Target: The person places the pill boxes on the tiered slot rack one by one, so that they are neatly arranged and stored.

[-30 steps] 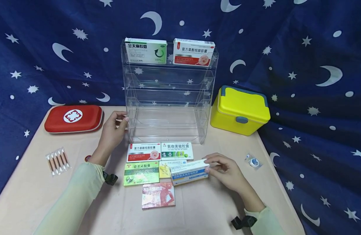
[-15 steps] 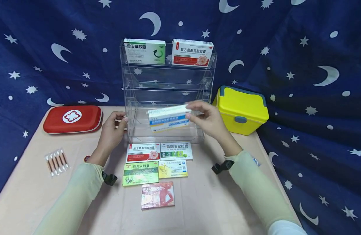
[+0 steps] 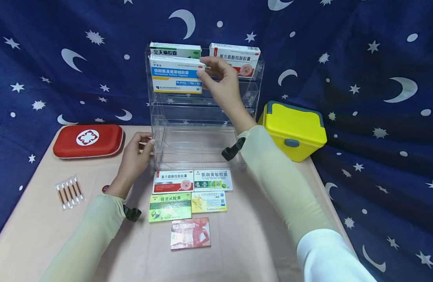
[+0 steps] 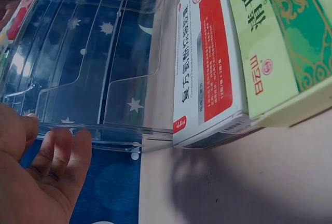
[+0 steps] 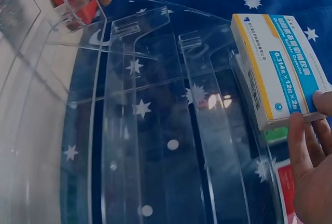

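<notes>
My right hand (image 3: 223, 84) pinches the right end of a blue, white and yellow medicine box (image 3: 177, 78). The box is in front of the upper left of a clear acrylic rack (image 3: 199, 160), overlapping a green and white medicine box (image 3: 175, 50) on the top tier. In the right wrist view the held box (image 5: 277, 73) shows its face, with fingers and thumb at one end. My left hand (image 3: 137, 154) grips the rack's left side edge low down; the left wrist view shows its fingers (image 4: 62, 151) against the clear plastic. A red and white medicine box (image 3: 249, 64) stands at top right.
Several medicine boxes, among them a green one (image 3: 170, 207) and a red one (image 3: 190, 234), lie before the rack. A red first-aid case (image 3: 65, 145) and packed cotton swabs (image 3: 70, 192) lie left. A yellow box (image 3: 294, 129) stands right, close to my right sleeve.
My right hand has lifted the blue, white and yellow medicine box from among the boxes on the table, up and left to the rack's top. The left hand stays at the rack's side.
</notes>
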`<state>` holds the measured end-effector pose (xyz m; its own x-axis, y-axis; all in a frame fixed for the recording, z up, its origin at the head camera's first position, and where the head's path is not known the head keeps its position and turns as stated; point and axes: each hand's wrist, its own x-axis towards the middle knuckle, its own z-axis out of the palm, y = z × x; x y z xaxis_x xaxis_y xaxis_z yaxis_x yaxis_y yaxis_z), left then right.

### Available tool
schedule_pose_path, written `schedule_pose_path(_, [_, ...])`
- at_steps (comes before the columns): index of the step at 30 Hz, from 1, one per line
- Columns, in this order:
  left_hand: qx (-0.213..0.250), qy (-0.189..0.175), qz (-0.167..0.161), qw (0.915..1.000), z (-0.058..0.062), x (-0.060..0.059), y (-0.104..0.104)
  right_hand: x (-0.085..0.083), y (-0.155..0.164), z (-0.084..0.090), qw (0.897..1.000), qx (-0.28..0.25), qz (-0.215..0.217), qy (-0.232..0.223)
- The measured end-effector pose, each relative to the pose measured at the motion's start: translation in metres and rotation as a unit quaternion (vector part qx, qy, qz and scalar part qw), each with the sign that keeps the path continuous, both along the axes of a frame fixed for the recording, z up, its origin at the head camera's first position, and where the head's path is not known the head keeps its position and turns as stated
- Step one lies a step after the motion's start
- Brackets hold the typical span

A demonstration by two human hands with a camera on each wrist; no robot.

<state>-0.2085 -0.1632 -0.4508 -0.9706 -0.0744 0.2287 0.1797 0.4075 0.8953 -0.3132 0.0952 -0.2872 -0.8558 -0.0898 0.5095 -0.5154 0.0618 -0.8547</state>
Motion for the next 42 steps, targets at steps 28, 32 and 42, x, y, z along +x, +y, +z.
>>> schedule_pose_path(28, [0.021, -0.001, -0.014, 0.9997, 0.001, 0.001, -0.003, -0.016, 0.001, -0.003, 0.992, 0.118, -0.002, -0.044])
schedule_pose_path(32, [0.017, -0.004, -0.016, 0.9997, 0.001, 0.001, -0.003, -0.014, 0.002, -0.003, 0.989, 0.138, 0.003, -0.060])
schedule_pose_path(42, [0.019, -0.003, -0.017, 0.9997, 0.004, 0.004, -0.002, -0.011, 0.009, -0.011, 0.985, 0.164, -0.002, -0.063])
